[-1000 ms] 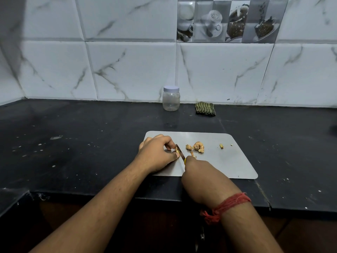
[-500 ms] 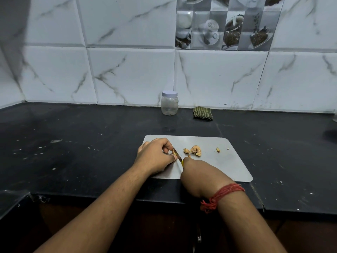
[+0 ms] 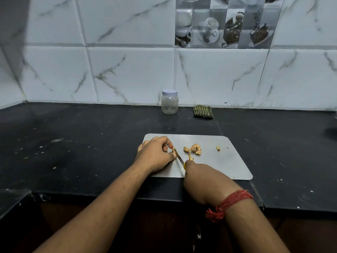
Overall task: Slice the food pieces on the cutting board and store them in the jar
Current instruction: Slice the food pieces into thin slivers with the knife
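Left hand (image 3: 155,155) pinches a small food piece (image 3: 173,149) on the cutting board's (image 3: 228,167) left half. Knife (image 3: 179,158) blade is at it, right hand (image 3: 204,178) wrapped round the handle. Looks firm, light, knobbly: likely to roll, so pin it flat. Jar (image 3: 169,102) sits behind the board, lid on.

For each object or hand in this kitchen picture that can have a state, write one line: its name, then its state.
jar: lid on, upright, near the wall.
knife: held, blade at a food piece.
left hand: pinching that piece.
right hand: gripping the knife.
cutting board: flat, food pieces on it.
cloth: folded beside the jar.
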